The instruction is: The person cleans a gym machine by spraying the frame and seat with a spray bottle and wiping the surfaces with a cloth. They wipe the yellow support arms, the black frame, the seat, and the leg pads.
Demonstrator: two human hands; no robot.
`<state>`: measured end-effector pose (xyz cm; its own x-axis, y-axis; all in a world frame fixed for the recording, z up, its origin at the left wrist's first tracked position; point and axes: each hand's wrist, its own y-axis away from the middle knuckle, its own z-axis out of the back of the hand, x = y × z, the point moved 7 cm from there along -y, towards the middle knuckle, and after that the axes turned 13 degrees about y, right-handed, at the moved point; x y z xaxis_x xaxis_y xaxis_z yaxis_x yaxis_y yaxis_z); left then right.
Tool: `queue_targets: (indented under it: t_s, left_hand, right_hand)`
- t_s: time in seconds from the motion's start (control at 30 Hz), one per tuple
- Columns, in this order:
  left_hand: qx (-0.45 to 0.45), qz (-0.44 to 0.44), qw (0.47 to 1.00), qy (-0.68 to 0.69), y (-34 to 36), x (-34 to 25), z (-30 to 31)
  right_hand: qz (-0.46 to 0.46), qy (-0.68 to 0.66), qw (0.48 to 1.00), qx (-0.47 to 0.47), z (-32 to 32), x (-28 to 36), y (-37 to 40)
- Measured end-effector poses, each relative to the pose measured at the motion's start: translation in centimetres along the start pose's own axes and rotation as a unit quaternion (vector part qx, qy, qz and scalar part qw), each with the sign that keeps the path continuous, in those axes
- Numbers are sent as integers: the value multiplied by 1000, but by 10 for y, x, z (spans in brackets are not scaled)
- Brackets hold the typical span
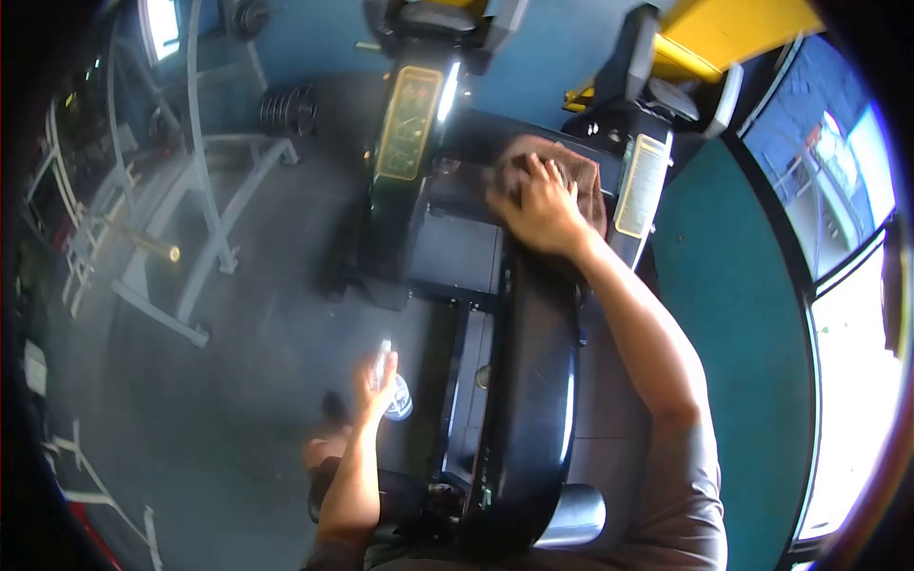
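Observation:
My right hand (545, 207) presses a brown cloth (588, 181) against the far end of a black padded bench (538, 390), between two black machine uprights. Its fingers are spread over the cloth, and part of the cloth on the left is blurred. Lower down, my left hand (373, 385) is wrapped round a clear spray bottle (399, 400) with a white top. The bottle is held to the left of the bench, above the floor. My left fingers partly hide its neck.
A black upright with a yellow-framed label (409, 124) rises left of the cloth, another label (643, 186) to its right. Grey rack frames (205, 190) and weight plates (288, 109) stand at the left. A teal wall panel (733, 314) and bright windows (857, 381) are at the right.

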<state>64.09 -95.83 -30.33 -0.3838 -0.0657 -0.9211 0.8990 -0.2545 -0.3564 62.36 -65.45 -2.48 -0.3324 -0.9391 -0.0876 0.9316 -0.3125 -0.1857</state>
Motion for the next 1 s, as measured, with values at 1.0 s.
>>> queue_targets:
  t_s: [1.0]
  left_hand:
    - [-30, -32, 991, 129, -15, -48, 37]
  right_hand:
    - [35, -75, 991, -101, 70, 136, 383]
